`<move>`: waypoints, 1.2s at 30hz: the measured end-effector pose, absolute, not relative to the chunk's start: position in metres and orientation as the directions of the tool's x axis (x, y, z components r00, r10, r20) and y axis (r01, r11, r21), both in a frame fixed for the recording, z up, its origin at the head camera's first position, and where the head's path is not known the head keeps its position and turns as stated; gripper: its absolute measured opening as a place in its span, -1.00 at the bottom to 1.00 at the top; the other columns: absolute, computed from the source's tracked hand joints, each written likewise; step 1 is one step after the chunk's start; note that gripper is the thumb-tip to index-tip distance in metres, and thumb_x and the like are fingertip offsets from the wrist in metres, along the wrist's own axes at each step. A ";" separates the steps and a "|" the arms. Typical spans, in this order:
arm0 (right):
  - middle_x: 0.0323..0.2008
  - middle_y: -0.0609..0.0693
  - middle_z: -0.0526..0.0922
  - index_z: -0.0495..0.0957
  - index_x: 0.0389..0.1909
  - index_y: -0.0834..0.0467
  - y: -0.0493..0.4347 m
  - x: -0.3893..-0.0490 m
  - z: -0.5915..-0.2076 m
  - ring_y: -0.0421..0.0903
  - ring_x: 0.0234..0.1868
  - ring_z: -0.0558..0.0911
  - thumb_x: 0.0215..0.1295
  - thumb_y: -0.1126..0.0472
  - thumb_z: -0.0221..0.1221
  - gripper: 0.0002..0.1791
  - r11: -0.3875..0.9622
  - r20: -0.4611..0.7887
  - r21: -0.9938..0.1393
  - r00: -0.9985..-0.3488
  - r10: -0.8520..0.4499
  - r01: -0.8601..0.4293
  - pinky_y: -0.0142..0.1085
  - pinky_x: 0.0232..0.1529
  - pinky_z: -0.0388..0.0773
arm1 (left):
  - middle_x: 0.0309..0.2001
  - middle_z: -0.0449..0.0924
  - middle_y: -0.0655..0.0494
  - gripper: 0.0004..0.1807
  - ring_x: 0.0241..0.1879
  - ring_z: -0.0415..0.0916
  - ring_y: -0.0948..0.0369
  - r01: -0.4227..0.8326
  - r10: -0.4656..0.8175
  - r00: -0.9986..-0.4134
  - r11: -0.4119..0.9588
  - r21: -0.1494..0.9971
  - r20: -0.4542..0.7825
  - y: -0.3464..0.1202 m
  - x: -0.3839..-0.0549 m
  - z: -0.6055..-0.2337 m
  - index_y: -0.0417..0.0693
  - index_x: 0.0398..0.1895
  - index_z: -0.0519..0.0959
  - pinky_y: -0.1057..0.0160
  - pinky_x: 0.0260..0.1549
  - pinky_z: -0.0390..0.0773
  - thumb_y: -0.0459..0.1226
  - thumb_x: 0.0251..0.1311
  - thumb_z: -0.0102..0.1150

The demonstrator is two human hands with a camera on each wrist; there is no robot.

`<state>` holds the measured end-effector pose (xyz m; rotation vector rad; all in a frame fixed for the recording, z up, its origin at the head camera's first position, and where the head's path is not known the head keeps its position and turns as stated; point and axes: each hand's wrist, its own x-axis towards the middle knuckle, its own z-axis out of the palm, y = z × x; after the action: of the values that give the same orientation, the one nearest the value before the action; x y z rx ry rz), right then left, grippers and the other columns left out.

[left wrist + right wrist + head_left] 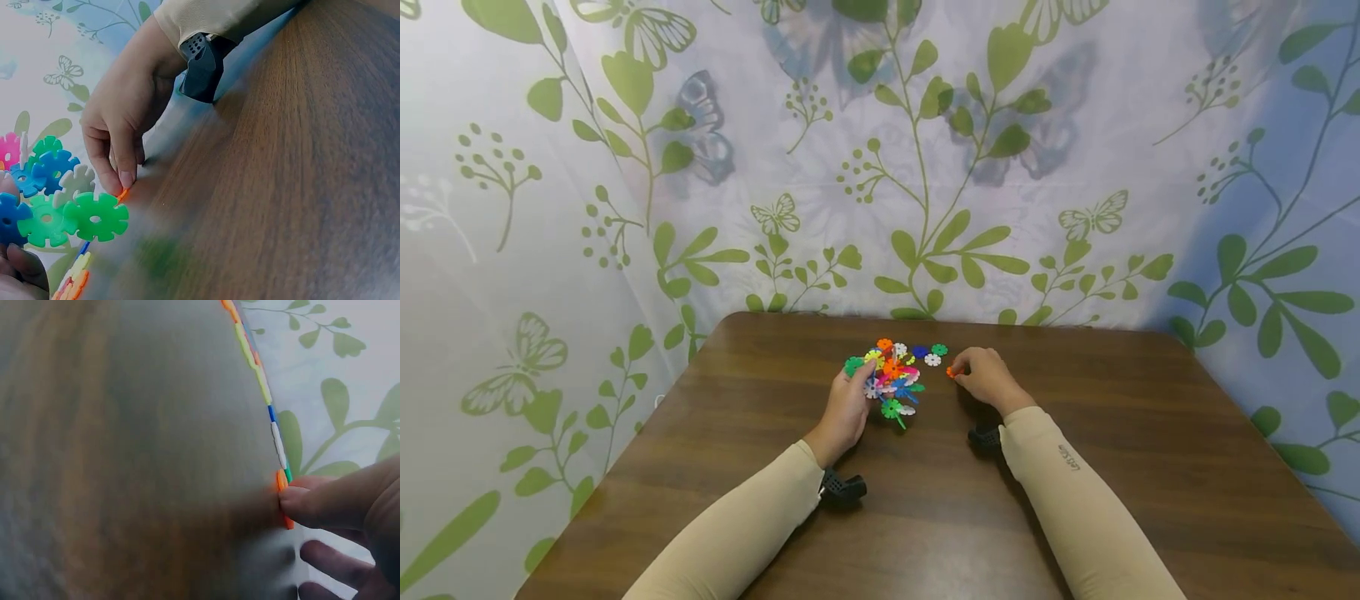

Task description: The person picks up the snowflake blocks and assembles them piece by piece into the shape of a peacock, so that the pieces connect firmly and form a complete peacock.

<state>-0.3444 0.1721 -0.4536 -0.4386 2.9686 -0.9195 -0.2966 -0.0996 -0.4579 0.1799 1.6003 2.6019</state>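
My left hand (841,415) grips a cluster of interlocking flower-shaped plastic discs (892,387) above the table, thumb on top. Its pieces are green, blue, white, pink, orange and yellow; a bright green disc (97,217) sticks out in the left wrist view. To the right, my right hand (988,379) pinches a single orange flower disc (282,480) between thumb and fingers, low at the tabletop. The other fingers of that hand are spread below in the right wrist view. Most of the left hand is hidden behind the cluster in the left wrist view.
Loose flower discs lie flat behind the cluster, among them a white disc (932,360), a green disc (939,350) and a blue disc (920,352). All are on a brown wooden table (1112,417), which meets a leaf-patterned curtain (820,167) at its back edge.
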 end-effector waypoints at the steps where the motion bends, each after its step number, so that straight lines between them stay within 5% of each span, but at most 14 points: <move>1: 0.07 0.16 0.68 0.77 -0.13 0.22 0.172 -0.345 -0.454 0.30 0.23 0.51 0.39 0.39 0.36 -0.90 0.783 0.081 -0.567 -0.963 -0.256 -0.255 0.22 0.27 0.43 | 0.32 0.50 -0.26 -0.49 0.28 0.54 -0.01 -0.008 0.135 -0.989 -0.445 0.896 0.059 -0.100 -0.297 -0.458 -0.34 0.39 0.32 0.04 0.24 0.51 -0.12 0.65 0.04; 9: -0.19 0.03 0.63 0.75 -0.36 0.14 0.173 -0.352 -0.454 0.04 -0.14 0.62 0.25 0.38 0.47 -0.90 0.712 0.129 -0.647 -0.959 -0.253 -0.275 -0.03 -0.06 0.62 | 0.30 0.54 -0.23 -0.45 0.25 0.57 -0.01 -0.001 0.174 -0.982 -0.414 0.910 0.078 -0.101 -0.298 -0.461 -0.32 0.42 0.31 0.05 0.22 0.53 -0.10 0.64 0.06; 15: -0.02 0.12 0.70 0.80 -0.21 0.24 0.168 -0.350 -0.438 0.10 -0.05 0.70 0.32 0.36 0.43 -0.93 0.586 0.265 -0.719 -0.927 -0.267 -0.374 0.01 0.01 0.66 | 0.29 0.55 -0.23 -0.46 0.24 0.58 -0.02 0.013 0.172 -0.981 -0.393 0.920 0.087 -0.101 -0.298 -0.462 -0.35 0.38 0.33 0.05 0.22 0.53 -0.09 0.64 0.06; 24: 0.20 0.11 0.66 0.75 0.06 0.27 0.156 -0.331 -0.390 0.07 0.17 0.65 0.46 0.34 0.32 -0.78 0.380 0.308 -0.811 -0.877 -0.368 -0.445 -0.09 0.14 0.63 | 0.13 0.65 -0.19 -0.53 0.09 0.66 0.03 0.049 0.167 -0.980 -0.332 0.942 0.109 -0.098 -0.295 -0.463 -0.33 0.28 0.46 0.08 0.18 0.58 -0.10 0.61 0.11; 36: 0.05 0.11 0.70 0.74 0.00 0.28 0.138 -0.295 -0.358 0.06 -0.07 0.74 0.40 0.36 0.38 -0.80 0.221 0.398 -0.763 -0.711 -0.579 -0.607 -0.15 -0.05 0.72 | -0.08 0.74 -0.10 -0.59 -0.11 0.71 0.12 0.141 0.194 -0.964 -0.198 0.970 0.180 -0.089 -0.276 -0.463 -0.31 0.08 0.59 0.18 0.04 0.65 -0.07 0.60 0.12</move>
<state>-0.2950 0.1380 -0.3577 -1.2037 2.4760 -1.5703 -0.2757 -0.0888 -0.4633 0.4113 1.9667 2.3702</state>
